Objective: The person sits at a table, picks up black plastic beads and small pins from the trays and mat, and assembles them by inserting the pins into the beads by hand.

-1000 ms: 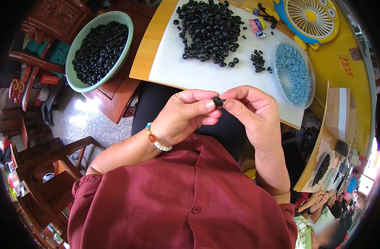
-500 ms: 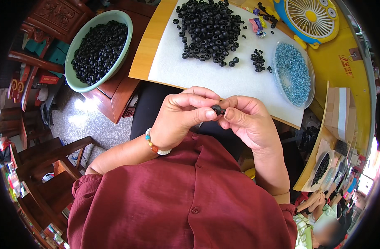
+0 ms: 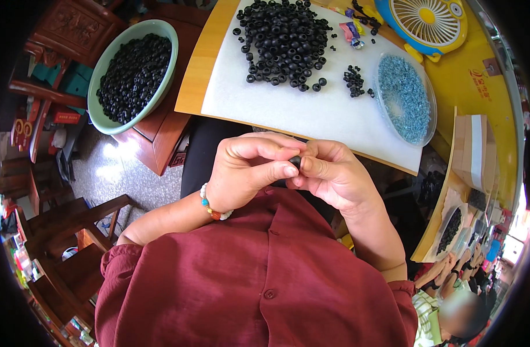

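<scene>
My left hand [image 3: 247, 170] and my right hand [image 3: 331, 173] meet close to my chest, below the table's front edge. Their fingertips pinch one small black bead [image 3: 295, 161], which is mostly hidden between them. A beaded bracelet circles my left wrist. Farther up, a heap of black ring-shaped beads [image 3: 285, 40] lies on a white mat [image 3: 311, 110]. A smaller cluster of black beads [image 3: 353, 81] sits right of the heap. A clear round dish of blue beads [image 3: 405, 98] stands at the mat's right end.
A green bowl [image 3: 100, 113] full of black beads rests on a low wooden stand at the left. A blue and yellow fan [image 3: 429, 23] stands at the table's far right. Cardboard boxes [image 3: 470, 150] lie at the right; wooden chairs at lower left.
Both hands have drawn closer to my body and slightly lower, still joined around the black bead. The fingers have curled more tightly over it.
</scene>
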A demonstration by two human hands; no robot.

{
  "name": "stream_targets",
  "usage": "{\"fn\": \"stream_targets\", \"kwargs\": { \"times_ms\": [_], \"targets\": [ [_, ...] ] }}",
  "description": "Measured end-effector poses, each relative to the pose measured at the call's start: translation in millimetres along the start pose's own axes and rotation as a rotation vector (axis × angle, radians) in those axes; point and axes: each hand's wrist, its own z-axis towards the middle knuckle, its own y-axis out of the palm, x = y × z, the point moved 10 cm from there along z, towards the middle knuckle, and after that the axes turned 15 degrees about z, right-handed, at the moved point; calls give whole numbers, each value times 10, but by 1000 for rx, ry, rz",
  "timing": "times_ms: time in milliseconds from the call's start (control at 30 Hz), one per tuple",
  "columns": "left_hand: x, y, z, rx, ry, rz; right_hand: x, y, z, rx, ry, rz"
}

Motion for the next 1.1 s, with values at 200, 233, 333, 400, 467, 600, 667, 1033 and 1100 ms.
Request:
{"fn": "stream_targets", "kwargs": {
  "times_ms": [200, 233, 333, 400, 467, 600, 667, 1033, 1100],
  "targets": [
    [-14, -81, 49, 48, -33, 66, -41, -7, 24, 47, -85, 13],
    [47, -103, 103, 54, -12, 92, -142, 29, 24, 67, -167, -97],
    [281, -379, 214, 189, -6, 302, -471, 217, 5, 68, -377, -394],
    [435, -931, 244, 430, 7, 400, -1054, 201, -217, 323, -717, -1041],
    [612, -1469, 265, 597, 81, 455, -1600, 18, -495, 540, -1024, -1268],
    [815, -2475, 171, 785, 129, 901, -2328, -477, -850, 965, -1030, -1710],
    [678, -2806, 153, 751, 109, 1024, -2382, -552, -804, 985, -958, -1838],
    [480, -958, 590, 304, 359, 1481, -2449, -788, -765, 1110, -729, -1863],
    [324, -806, 677, 274, 354, 1521, -2482, -868, -763, 1142, -650, -1839]
  ]
}}
